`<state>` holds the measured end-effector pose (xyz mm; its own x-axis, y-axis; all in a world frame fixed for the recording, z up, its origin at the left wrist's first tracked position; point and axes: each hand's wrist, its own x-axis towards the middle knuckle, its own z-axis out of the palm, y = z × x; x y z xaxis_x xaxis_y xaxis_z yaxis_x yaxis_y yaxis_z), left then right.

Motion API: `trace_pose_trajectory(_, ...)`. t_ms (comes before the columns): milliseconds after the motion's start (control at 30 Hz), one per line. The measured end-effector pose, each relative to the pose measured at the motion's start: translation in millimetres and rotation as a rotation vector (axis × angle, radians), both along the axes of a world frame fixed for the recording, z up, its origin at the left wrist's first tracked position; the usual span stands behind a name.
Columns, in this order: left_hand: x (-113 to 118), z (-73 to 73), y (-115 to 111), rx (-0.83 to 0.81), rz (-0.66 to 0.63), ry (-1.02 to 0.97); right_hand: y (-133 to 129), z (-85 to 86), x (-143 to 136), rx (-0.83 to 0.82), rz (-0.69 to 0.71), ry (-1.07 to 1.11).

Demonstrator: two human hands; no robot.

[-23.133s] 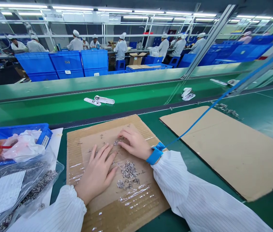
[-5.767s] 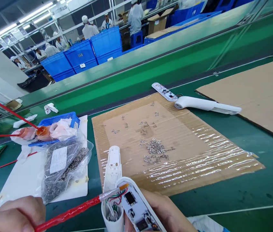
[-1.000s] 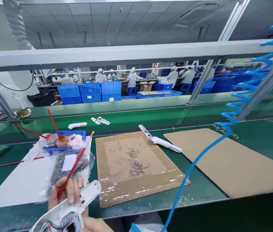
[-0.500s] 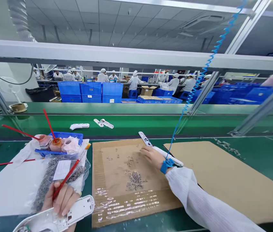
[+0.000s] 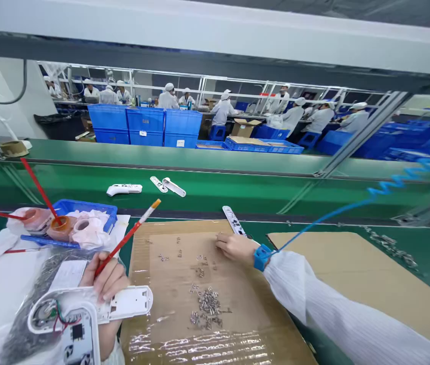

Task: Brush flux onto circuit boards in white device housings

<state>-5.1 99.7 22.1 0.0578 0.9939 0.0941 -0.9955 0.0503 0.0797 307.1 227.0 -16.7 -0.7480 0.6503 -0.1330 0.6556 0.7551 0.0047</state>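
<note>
My left hand [image 5: 106,276] is closed around a red-handled brush [image 5: 126,241], bristles up, and also grips an opened white plastic housing [image 5: 131,301]. Wires and a circuit board [image 5: 78,334] show inside the housing. My right hand [image 5: 238,247], wearing a blue wrist strap [image 5: 262,257], has its fingertips pressed together at the upper right of a cardboard sheet [image 5: 139,284]. Anything in that pinch is too small to make out. Small metal pieces [image 5: 209,301] lie heaped on the cardboard, with a few scattered above. Beyond my right hand lies a white housing part [image 5: 234,220].
On the left, a blue tray [image 5: 112,218] holds jars with red brushes, beside a plastic bag of metal pieces [image 5: 43,274]. Another cardboard sheet [image 5: 352,268] lies right. White housings [image 5: 123,189] rest on the green ledge. A blue coiled cord [image 5: 325,217] runs from my wrist.
My view has tilted down. The housing in my left hand has risen and shows its inside, and the brush now points up and right. My right fingers have drawn together over the cardboard.
</note>
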Motion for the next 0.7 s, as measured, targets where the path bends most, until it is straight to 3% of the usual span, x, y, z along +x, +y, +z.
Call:
trace_pose_trajectory(133, 13, 8.6, 5, -0.023, -0.046, -0.089, 6, -1.2, -9, 0.006, -0.049, -0.034)
trace_pose_trajectory(300, 19, 6.3, 6, 0.030, -0.094, -0.137, 5, 7.4, -19, -0.022, -0.033, 0.006)
trace_pose_trajectory(433, 26, 0.4, 7, 0.050, -0.131, -0.147, -23, 37.4, -49, -0.069, 0.087, 0.165)
trace_pose_trajectory(567, 38, 0.2, 5, 0.026, -0.181, -0.167, -72, 77.8, -89, -0.107, 0.375, 0.799)
trace_pose_trajectory(633, 43, 2.9, 3, -0.011, -0.201, -0.177, -91, 91.0, -102, -0.092, 0.501, 0.868)
trace_pose_trajectory(700, 46, 6.3, 2, -0.035, -0.215, -0.171, -102, 96.3, -108, -0.088, 0.528, 0.821)
